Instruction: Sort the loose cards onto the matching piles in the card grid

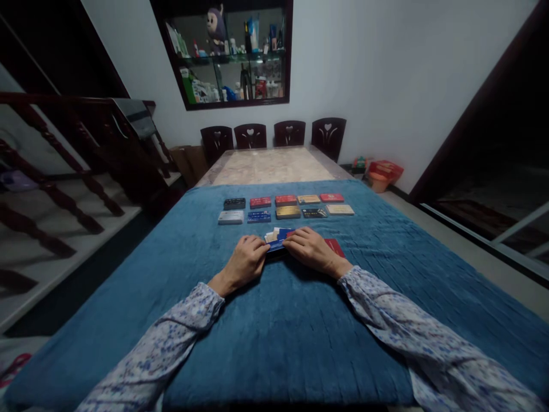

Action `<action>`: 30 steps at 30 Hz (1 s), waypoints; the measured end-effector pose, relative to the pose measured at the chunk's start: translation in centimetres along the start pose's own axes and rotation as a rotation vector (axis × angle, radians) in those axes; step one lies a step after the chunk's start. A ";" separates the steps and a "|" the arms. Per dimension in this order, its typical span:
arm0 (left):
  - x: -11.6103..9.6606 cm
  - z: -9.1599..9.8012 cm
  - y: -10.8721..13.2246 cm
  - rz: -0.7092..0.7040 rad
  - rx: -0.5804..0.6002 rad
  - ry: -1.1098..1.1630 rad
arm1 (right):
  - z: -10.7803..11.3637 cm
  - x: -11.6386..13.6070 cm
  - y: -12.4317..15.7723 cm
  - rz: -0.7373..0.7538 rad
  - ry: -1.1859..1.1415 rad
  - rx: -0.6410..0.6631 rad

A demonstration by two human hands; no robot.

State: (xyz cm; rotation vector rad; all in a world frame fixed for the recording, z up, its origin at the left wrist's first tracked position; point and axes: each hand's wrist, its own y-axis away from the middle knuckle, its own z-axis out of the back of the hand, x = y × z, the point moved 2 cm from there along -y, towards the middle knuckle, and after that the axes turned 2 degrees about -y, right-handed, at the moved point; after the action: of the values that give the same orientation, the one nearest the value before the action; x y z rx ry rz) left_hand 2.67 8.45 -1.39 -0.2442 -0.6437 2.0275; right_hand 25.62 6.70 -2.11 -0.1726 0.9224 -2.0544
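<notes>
Between my hands is a small stack of cards with a blue card on top. My left hand grips its left end, and my right hand pinches its right side with bent fingers. Just behind the stack, white, beige and blue cards lie fanned out. A red card shows partly from behind my right hand. Farther off stand two rows of card stacks, among them a black stack, a silver stack, a gold stack and a cream stack.
A blue cloth covers the near part of the table; its stone-like top shows at the far end. Several dark chairs stand behind. Wooden railings are at left, an orange bin at right.
</notes>
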 end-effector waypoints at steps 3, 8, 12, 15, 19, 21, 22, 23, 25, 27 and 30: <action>0.3 -0.2 0.0 0.028 -0.058 0.017 | 0.2 0.1 0.0 -0.034 -0.015 -0.054; 0.4 -0.4 0.1 0.086 -0.133 0.218 | -0.1 0.1 0.2 -0.154 -0.025 -0.081; 0.6 -0.9 0.3 0.116 -0.153 0.326 | -0.6 -0.1 0.3 -0.218 -0.036 -0.056; 0.8 -1.2 0.4 0.142 -0.121 0.345 | -0.9 -0.1 0.4 -0.235 -0.044 -0.017; 0.8 -1.3 0.3 0.159 -0.054 0.364 | -1.1 -0.1 0.6 -0.267 -0.076 0.018; 0.8 -1.3 0.2 0.179 -0.038 0.364 | -1.1 -0.1 0.7 -0.273 -0.087 0.024; 0.7 -1.3 0.2 0.187 -0.036 0.363 | -1.2 -0.1 0.7 -0.272 -0.090 0.027; 0.7 -1.3 0.2 0.193 -0.038 0.360 | -1.3 -0.1 0.8 -0.271 -0.093 0.031; 0.6 -1.5 0.1 0.197 -0.044 0.352 | -1.4 -0.1 0.8 -0.268 -0.099 0.043; 0.6 -1.7 0.1 0.199 -0.049 0.337 | -1.7 -0.1 0.9 -0.272 -0.102 0.054; 0.7 -2.0 0.2 0.198 -0.054 0.324 | -1.9 -0.1 1.0 -0.269 -0.113 0.052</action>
State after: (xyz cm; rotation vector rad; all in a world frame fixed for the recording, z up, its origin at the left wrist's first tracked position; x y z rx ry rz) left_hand 3.02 9.69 -3.13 -0.6766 -0.4846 2.0964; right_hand 25.46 7.44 -4.14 -0.3993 0.8098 -2.2860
